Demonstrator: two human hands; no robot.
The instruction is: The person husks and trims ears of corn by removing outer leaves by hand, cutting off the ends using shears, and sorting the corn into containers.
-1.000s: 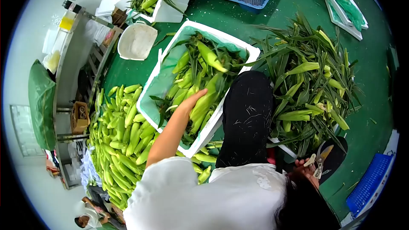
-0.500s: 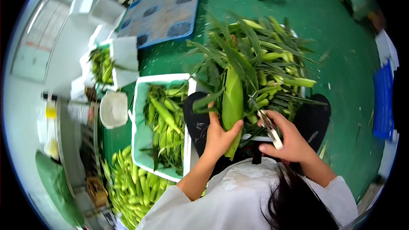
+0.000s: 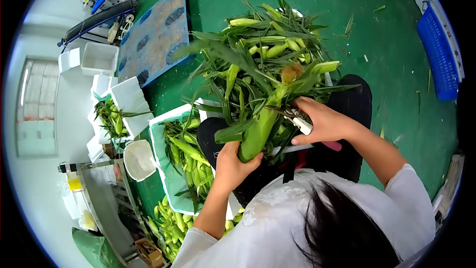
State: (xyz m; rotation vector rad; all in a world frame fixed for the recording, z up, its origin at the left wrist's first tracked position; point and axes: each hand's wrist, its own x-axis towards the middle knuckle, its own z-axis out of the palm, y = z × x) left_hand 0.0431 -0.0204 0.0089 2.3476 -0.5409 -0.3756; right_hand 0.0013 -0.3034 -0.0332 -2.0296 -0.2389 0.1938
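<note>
My left hand [image 3: 235,166] is closed around the lower end of a green ear of corn [image 3: 260,131], still in its husk, with brown silk at its far tip. Pruning shears [image 3: 296,120] with a pale handle sit in my right hand [image 3: 320,121], their blades close against the ear's right side. Whether the blades touch the husk I cannot tell. Beyond both hands, a heap of cut husks and leaves [image 3: 267,49] covers a white container between my knees, of which only bits of rim show.
At my left stands a lined white foam box [image 3: 168,181] holding corn ears, with a pile of ears [image 3: 173,228] on the floor below it. A white bucket [image 3: 139,160], a blue pallet [image 3: 157,34] and another foam box [image 3: 131,104] lie farther left. A blue crate [image 3: 436,54] is at far right.
The ear has tilted, its tip swinging right and its base left. My right hand has brought the shears up to the ear. The whole view has turned and shifted.
</note>
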